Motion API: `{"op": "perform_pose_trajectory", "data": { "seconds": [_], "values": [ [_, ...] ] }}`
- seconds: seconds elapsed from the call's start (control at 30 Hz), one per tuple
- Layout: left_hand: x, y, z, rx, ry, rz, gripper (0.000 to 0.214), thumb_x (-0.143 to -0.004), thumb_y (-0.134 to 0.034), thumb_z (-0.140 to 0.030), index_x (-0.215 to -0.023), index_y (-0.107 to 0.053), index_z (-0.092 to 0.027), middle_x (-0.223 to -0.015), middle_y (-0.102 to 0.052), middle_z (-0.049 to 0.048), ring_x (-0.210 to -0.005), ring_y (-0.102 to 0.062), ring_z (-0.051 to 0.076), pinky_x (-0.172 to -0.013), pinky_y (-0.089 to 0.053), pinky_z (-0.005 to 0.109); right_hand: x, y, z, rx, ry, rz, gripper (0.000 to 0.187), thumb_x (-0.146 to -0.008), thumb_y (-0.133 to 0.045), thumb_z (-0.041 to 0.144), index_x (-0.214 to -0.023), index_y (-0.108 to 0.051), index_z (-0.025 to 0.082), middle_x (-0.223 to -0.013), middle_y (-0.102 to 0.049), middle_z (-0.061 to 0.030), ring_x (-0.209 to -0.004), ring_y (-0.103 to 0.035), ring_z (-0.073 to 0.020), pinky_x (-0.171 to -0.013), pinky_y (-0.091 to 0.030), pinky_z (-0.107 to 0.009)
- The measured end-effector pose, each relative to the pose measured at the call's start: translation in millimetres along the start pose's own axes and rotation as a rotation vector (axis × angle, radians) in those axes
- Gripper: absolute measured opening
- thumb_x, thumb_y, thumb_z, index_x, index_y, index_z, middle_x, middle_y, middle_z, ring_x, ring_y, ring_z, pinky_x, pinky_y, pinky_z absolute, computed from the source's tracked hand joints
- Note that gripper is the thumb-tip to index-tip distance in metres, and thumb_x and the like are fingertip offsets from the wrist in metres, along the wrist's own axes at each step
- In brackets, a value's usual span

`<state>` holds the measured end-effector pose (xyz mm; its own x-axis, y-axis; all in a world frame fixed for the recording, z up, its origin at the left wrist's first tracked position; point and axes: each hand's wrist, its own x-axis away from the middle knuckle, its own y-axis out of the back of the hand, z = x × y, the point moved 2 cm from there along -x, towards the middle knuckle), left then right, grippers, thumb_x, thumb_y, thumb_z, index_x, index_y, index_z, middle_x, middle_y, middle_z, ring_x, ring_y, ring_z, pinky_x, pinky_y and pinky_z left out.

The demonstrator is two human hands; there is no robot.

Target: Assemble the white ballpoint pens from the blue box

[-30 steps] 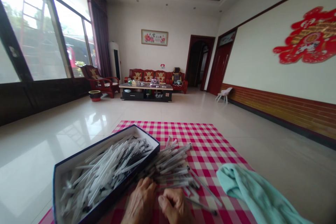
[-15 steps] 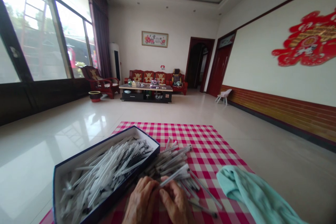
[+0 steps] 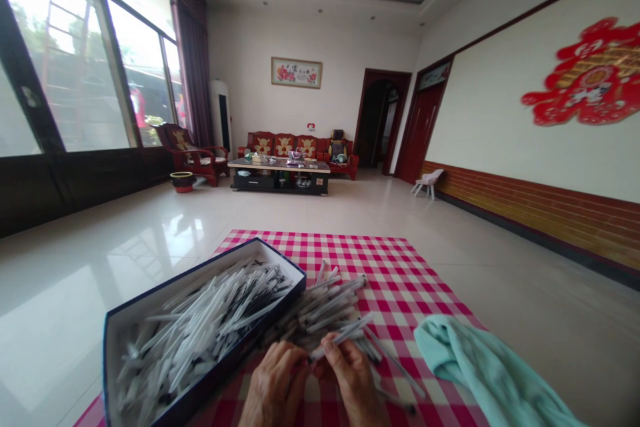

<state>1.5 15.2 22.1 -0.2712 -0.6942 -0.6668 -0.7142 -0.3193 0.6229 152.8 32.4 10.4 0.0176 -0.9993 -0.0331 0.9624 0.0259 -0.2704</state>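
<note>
My right hand (image 3: 347, 373) pinches a slim clear plastic pen (image 3: 345, 335) between thumb and fingers, its far end pointing up and right. At the pen's lower, dark end, the fingertips of my left hand (image 3: 275, 377) are curled together; whatever they hold is hidden. Just beyond both hands lies a loose pile of similar pens (image 3: 333, 303), many with dark ends. To the left, a blue-edged box (image 3: 106, 353) is heaped with clear and whitish pen tubes (image 3: 205, 323).
A pink-and-white checked cloth (image 3: 395, 267) covers the table. On its right side lies a crumpled mint-green cloth (image 3: 480, 360). Single pens (image 3: 400, 367) lie right of my hands. Across the tiled floor stand a low table (image 3: 280, 177), a red wooden sofa (image 3: 300, 140) and a small chair (image 3: 429, 181).
My right hand has shifted slightly right, with the pen now lying flatter and its dark lower end showing. My left hand has moved a little to the right, fingers still curled.
</note>
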Motion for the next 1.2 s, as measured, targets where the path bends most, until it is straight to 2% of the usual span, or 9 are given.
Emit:
{"op": "perform_pose_trajectory", "data": {
  "seconds": [0.2,0.47,0.67,0.77,0.87,0.97,1.07,1.2],
  "values": [
    [-2,1.2,-6,0.003,-0.035,-0.003,0.019,-0.092,-0.042,-0.020,-0.080,-0.056,-0.021,-0.071,-0.060,0.0017,-0.065,-0.057,0.015,-0.062,-0.047,0.025,3,-3,3,-0.020,-0.032,0.010,0.030,-0.072,-0.070,0.049,-0.074,-0.062,0.020,-0.050,-0.061,0.0025,-0.047,-0.054,-0.0130,-0.049,-0.042,-0.024],
    [3,-9.4,-1,0.114,0.173,0.038,0.032,-0.095,-0.037,-0.027,-0.067,-0.052,-0.021,-0.059,-0.058,-0.0018,-0.051,-0.057,0.010,-0.051,-0.043,0.017,1,-1,0,-0.050,0.001,0.089,0.022,-0.078,-0.066,0.042,-0.080,-0.063,0.021,-0.062,-0.065,0.0015,-0.057,-0.058,-0.0148,-0.057,-0.046,-0.026],
    [1,-3.7,-4,0.154,0.131,0.008,0.018,-0.092,-0.044,-0.029,-0.083,-0.058,-0.022,-0.073,-0.064,0.0006,-0.067,-0.061,0.012,-0.063,-0.047,0.019,3,-1,3,-0.058,-0.003,0.067,0.022,-0.077,-0.067,0.043,-0.079,-0.063,0.021,-0.061,-0.064,0.0016,-0.056,-0.058,-0.0155,-0.055,-0.046,-0.026],
    [0,-3.4,-5,0.144,0.127,-0.005,0.022,-0.093,-0.042,-0.029,-0.079,-0.057,-0.021,-0.070,-0.062,0.0002,-0.065,-0.060,0.012,-0.062,-0.046,0.019,4,-2,6,-0.051,-0.006,0.055,0.024,-0.076,-0.068,0.044,-0.078,-0.064,0.021,-0.057,-0.063,0.0018,-0.053,-0.057,-0.0159,-0.054,-0.045,-0.027],
    [1,-8.0,-2,0.134,0.191,0.007,0.033,-0.095,-0.038,-0.031,-0.069,-0.054,-0.020,-0.061,-0.059,-0.0008,-0.056,-0.057,0.010,-0.055,-0.043,0.018,5,-4,8,-0.036,-0.007,0.054,0.026,-0.074,-0.069,0.045,-0.076,-0.064,0.020,-0.057,-0.064,0.0007,-0.053,-0.058,-0.0170,-0.055,-0.045,-0.028],
    [2,-11.8,1,0.142,0.299,0.074,0.041,-0.096,-0.035,-0.035,-0.062,-0.053,-0.019,-0.053,-0.056,-0.0018,-0.046,-0.052,0.009,-0.047,-0.039,0.017,4,-5,9,-0.036,-0.009,0.060,0.026,-0.074,-0.069,0.045,-0.076,-0.064,0.019,-0.059,-0.065,-0.0001,-0.055,-0.058,-0.0172,-0.056,-0.046,-0.029],
    [2,-8.6,0,0.187,0.320,0.107,0.037,-0.095,-0.036,-0.036,-0.070,-0.058,-0.019,-0.060,-0.061,-0.0007,-0.053,-0.056,0.010,-0.053,-0.042,0.017,3,-5,9,-0.052,0.006,0.066,0.024,-0.075,-0.068,0.043,-0.076,-0.063,0.020,-0.060,-0.064,0.0008,-0.057,-0.058,-0.0162,-0.057,-0.046,-0.027],
    [1,-1.5,-3,0.226,0.248,0.057,0.021,-0.090,-0.047,-0.036,-0.085,-0.060,-0.020,-0.072,-0.065,0.0001,-0.061,-0.060,0.011,-0.058,-0.045,0.018,3,-4,7,-0.055,0.012,0.075,0.022,-0.077,-0.067,0.042,-0.077,-0.063,0.021,-0.061,-0.063,0.0017,-0.056,-0.057,-0.0152,-0.057,-0.045,-0.026]
  ]
}}
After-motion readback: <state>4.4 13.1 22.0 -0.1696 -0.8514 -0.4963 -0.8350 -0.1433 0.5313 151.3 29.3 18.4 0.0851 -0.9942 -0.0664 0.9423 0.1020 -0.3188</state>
